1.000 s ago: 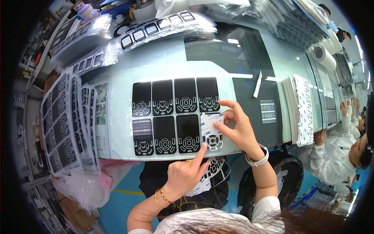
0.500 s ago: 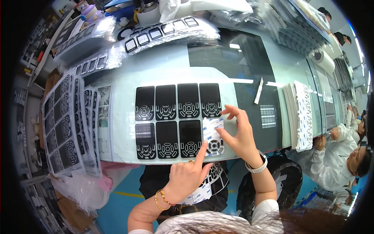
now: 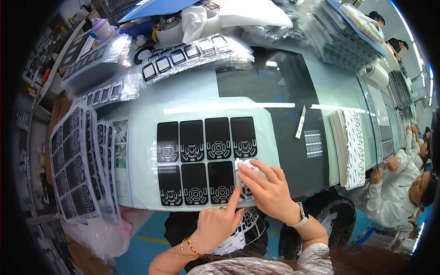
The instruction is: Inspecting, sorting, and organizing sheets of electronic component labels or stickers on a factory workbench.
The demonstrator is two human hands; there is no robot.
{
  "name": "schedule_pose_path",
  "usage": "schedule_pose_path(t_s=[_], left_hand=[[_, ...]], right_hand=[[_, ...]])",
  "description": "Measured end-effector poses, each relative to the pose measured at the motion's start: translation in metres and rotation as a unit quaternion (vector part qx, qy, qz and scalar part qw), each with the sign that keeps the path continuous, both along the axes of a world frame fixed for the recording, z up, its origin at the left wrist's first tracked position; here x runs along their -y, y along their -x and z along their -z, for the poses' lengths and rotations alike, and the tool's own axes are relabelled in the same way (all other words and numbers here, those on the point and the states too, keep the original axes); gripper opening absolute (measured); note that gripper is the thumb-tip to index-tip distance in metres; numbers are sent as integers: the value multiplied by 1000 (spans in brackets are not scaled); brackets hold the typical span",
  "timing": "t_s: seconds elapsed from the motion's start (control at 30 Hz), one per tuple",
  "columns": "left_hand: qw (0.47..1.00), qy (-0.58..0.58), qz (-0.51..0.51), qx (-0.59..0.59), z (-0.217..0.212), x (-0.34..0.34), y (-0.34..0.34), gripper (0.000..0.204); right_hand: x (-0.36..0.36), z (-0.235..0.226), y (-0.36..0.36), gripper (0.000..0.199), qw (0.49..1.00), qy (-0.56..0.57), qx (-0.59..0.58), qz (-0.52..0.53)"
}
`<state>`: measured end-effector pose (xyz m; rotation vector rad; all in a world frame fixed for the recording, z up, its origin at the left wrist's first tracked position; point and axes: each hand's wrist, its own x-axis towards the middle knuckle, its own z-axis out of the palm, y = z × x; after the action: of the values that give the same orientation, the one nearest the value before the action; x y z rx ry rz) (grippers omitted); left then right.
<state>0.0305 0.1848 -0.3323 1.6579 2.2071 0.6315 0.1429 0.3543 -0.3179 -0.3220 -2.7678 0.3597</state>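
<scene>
Two rows of black panels (image 3: 217,135) with ring-shaped cutouts lie on the pale table. At the near right end of the lower row, a white adhesive sheet with blue print (image 3: 250,163) covers a panel. My right hand (image 3: 271,190) lies over this sheet, fingers stretched out and resting on it, hiding much of it. With its index finger extended, my left hand (image 3: 217,227) touches the sheet's left edge; its other fingers are bent and the thumb stands apart. Below the table edge, a white-and-black cutout sheet (image 3: 234,242) rests on my lap.
A white-handled cutter (image 3: 300,123) lies on the dark mat (image 3: 295,158). White sheets (image 3: 350,151) are stacked to the right, black panel sheets (image 3: 71,160) to the left. Bagged frames (image 3: 183,57) lie behind. A black-lined bin (image 3: 341,206) stands below; a co-worker (image 3: 389,183) sits at right.
My right hand has come down from raised, spread fingers to lie across the white sheet. My left index finger stays at its edge. The whole view has shifted slightly.
</scene>
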Motion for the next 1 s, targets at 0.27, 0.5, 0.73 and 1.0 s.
schedule_pose_path(t_s=[0.27,0.5,0.73,1.0], left_hand=[[1000,21,-1,-17,-3,1,1,69],[1000,19,4,-25,-2,0,0,68],[1000,15,5,-10,-7,0,2,71],[998,-30,4,54,6,13,-2,68]], right_hand=[[-2,7,4,48,998,-41,43,-4],[1,2,-8,46,996,-10,51,69],[24,1,-37,48,992,0,96,77],[32,-24,-55,33,997,68,33,-3]])
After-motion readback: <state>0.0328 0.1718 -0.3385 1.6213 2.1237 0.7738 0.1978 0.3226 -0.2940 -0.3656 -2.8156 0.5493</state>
